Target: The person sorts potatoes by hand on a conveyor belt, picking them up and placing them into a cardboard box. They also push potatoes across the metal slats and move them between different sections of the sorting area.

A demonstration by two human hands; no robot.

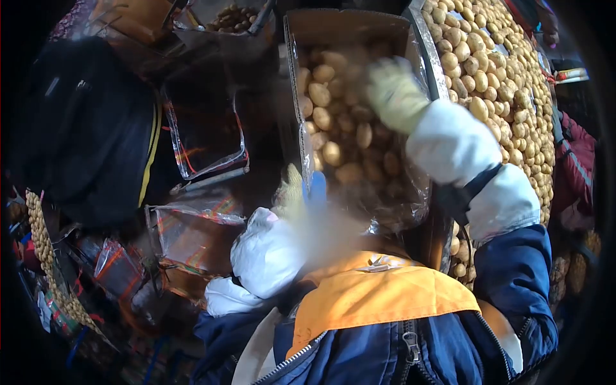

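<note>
A cardboard box (350, 27) with a clear plastic liner stands in front of me, holding many potatoes (330, 153). My right hand (394, 90), in a pale yellow glove, reaches over the right side of the potatoes. Motion smears its fingers. Close to the near left wall of the box is my left hand (290, 194), also gloved and partly blurred. A blue piece (316, 188) shows beside its fingers, right at the box edge. White sleeve covers (452, 144) reach over both my forearms.
To the right, a metal-edged table (431, 61) carries a wide spread of potatoes (478, 70). Plastic-lined boxes (192, 234) stand at the left, near a person in dark clothing (86, 128). Another container of potatoes (232, 18) is at the top. A person's maroon sleeve (575, 167) shows far right.
</note>
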